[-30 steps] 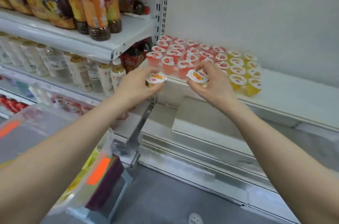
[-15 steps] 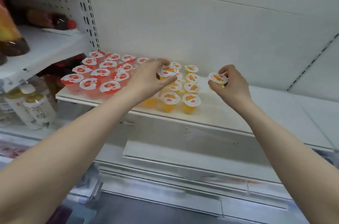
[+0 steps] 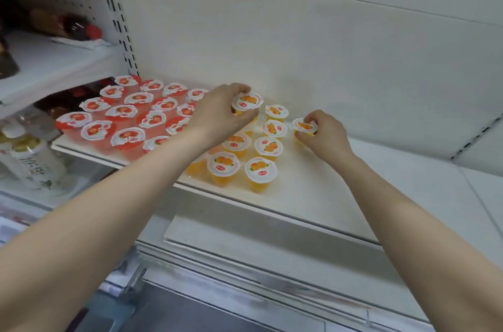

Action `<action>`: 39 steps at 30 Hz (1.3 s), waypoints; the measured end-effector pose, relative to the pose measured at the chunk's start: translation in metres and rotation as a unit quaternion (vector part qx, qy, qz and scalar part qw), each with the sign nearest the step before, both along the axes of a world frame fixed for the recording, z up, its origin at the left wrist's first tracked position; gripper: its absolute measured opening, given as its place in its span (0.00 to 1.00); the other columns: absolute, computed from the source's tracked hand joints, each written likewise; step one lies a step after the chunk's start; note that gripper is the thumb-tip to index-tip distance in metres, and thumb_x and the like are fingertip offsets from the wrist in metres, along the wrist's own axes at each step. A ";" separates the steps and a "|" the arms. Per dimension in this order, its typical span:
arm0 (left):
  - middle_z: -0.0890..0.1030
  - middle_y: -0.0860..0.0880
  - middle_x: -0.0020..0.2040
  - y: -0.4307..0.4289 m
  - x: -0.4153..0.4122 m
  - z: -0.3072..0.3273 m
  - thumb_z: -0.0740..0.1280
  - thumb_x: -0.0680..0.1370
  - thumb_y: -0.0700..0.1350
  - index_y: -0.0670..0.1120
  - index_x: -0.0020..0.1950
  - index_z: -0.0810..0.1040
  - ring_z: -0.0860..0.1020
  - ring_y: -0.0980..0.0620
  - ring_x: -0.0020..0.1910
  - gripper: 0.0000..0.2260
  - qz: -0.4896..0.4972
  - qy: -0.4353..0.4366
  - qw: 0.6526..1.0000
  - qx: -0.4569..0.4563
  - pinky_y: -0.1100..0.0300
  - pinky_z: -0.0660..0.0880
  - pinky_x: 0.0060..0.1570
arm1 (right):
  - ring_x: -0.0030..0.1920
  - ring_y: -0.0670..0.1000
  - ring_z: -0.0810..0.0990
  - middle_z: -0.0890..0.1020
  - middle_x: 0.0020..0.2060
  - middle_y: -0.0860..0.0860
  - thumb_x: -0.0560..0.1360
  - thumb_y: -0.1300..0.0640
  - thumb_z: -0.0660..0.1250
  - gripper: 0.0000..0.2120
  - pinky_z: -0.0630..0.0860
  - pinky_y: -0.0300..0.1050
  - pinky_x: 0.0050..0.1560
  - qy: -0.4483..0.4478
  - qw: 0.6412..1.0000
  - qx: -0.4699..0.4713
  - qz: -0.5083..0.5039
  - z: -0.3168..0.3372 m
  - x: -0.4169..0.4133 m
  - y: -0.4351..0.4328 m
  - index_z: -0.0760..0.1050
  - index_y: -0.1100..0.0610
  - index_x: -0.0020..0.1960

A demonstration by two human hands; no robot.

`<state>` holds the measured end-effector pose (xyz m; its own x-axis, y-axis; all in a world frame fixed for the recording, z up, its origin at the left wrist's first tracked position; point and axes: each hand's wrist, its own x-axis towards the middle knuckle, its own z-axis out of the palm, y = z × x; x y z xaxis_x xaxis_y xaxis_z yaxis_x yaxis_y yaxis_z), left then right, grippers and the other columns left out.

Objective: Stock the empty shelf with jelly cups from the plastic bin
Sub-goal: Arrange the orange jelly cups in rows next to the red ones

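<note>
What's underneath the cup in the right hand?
The white shelf. Fingers of the right hand cover the bottom of the orange jelly cup, so whether it touches is hidden.

Bright, even, soft-shadowed light; wide-angle bending at the edges, lower corners blurred
</note>
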<state>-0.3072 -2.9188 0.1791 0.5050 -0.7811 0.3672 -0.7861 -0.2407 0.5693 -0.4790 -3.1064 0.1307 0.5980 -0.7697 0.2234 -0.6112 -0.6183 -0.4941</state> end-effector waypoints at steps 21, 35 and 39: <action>0.79 0.53 0.54 -0.069 -0.051 0.004 0.70 0.70 0.59 0.51 0.59 0.78 0.74 0.51 0.54 0.21 -0.087 -0.088 0.991 0.041 0.56 0.72 0.50 | 0.61 0.59 0.74 0.77 0.63 0.55 0.77 0.52 0.66 0.19 0.71 0.52 0.60 0.062 0.982 -0.149 0.100 0.006 -0.032 -0.033 0.74 0.56 0.67; 0.77 0.51 0.58 -0.102 -0.066 -0.028 0.65 0.70 0.66 0.52 0.60 0.79 0.69 0.46 0.60 0.25 -0.059 -0.253 0.951 0.167 0.51 0.66 0.61 | 0.60 0.61 0.75 0.78 0.61 0.57 0.79 0.54 0.64 0.16 0.72 0.55 0.58 0.058 0.979 -0.184 0.060 0.008 -0.055 -0.044 0.75 0.59 0.65; 0.77 0.50 0.58 -0.100 -0.068 -0.030 0.64 0.71 0.66 0.50 0.61 0.79 0.69 0.45 0.59 0.26 -0.051 -0.262 0.948 0.174 0.50 0.67 0.60 | 0.61 0.61 0.74 0.78 0.62 0.57 0.80 0.54 0.63 0.17 0.71 0.55 0.59 0.062 0.978 -0.192 0.059 0.012 -0.055 -0.039 0.74 0.59 0.66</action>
